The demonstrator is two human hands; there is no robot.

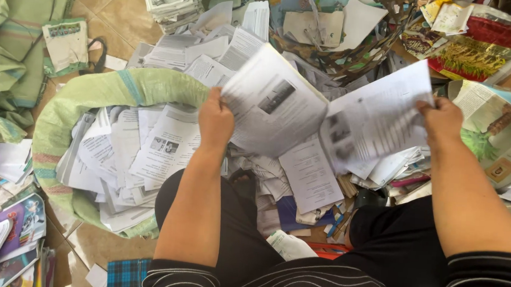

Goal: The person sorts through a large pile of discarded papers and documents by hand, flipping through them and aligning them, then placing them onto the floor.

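From the head camera I look straight down at two bare forearms reaching out over a heap of waste paper. In the centre of the frame I see an opened booklet point(327, 115) of printed black-and-white pages held up above the heap. The left hand point(216, 121) grips the booklet's left half at its left edge, its fingers curled shut round the paper. The right hand point(441, 119), at the right of the frame, pinches the outer edge of the right half, fingers closed on the page. The two halves spread apart from a fold that runs down the middle, and the sheets are blurred.

Just to the left of the left hand sits a green woven sack point(95, 91), its mouth rolled open and stuffed with loose white printed sheets. Under the booklet, in the lower centre, lies the paper heap point(306, 181) of torn leaves and booklets, spreading towards the top of the frame as well. At the right edge I see a colourful illustrated book point(501, 130) lying open. In the upper left, folded green sacks point(6, 55) rest on the tiled floor point(114, 8). At the lower left lie more coloured booklets point(21, 221). The person's dark trousers and striped sleeves fill the bottom of the frame.
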